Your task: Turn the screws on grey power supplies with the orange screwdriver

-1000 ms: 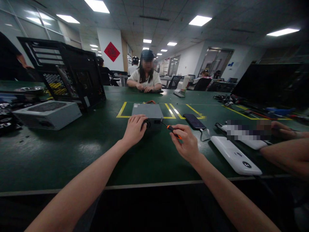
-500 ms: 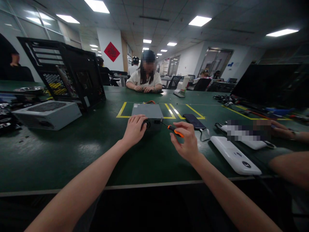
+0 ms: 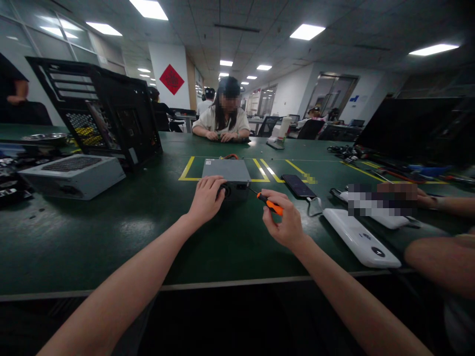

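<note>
A grey computer power supply (image 3: 228, 170) lies on the green table in front of me, its socket and fan side turned toward me. My left hand (image 3: 208, 197) grips its near left corner, fingers on top and over the front edge. With my right hand (image 3: 284, 217) I hold an orange and black screwdriver (image 3: 272, 203), thumb and fingers around the handle. The thin shaft points up and left, its tip at the right edge of the power supply's near face. Whether the tip sits in a screw is too small to tell.
A second power supply (image 3: 74, 175) and an open black computer case (image 3: 107, 113) stand at left. Right of me lie a phone (image 3: 298, 186) with a cable and a white power bank (image 3: 359, 237). A co-worker's arm (image 3: 441, 202) reaches in from the right; another person (image 3: 222, 118) sits opposite.
My right hand has shifted slightly and its fingers have curled closer around the screwdriver handle. My left hand and the power supply have stayed put. The co-worker's arm at right has moved a little.
</note>
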A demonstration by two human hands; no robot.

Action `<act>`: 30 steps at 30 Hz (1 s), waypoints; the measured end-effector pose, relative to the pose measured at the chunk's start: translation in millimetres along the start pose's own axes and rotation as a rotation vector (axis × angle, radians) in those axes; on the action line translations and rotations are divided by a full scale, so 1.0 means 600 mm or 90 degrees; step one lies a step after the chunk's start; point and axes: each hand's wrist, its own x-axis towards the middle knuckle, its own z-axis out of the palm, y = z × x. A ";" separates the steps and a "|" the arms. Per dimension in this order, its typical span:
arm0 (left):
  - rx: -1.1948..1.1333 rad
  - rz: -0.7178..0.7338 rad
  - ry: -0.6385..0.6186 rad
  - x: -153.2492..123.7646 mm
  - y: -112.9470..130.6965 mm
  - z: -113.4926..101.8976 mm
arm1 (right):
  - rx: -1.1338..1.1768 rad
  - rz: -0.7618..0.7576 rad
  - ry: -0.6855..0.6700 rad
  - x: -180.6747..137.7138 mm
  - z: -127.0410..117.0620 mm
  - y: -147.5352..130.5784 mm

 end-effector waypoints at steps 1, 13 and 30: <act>0.001 0.000 0.001 0.000 0.000 0.000 | -0.012 0.006 0.007 0.000 -0.001 -0.001; 0.035 0.015 -0.007 -0.002 0.003 0.002 | -0.040 0.056 0.060 0.004 0.001 0.004; 0.132 0.131 -0.103 -0.010 0.022 0.013 | -0.037 0.060 0.081 0.009 -0.003 -0.002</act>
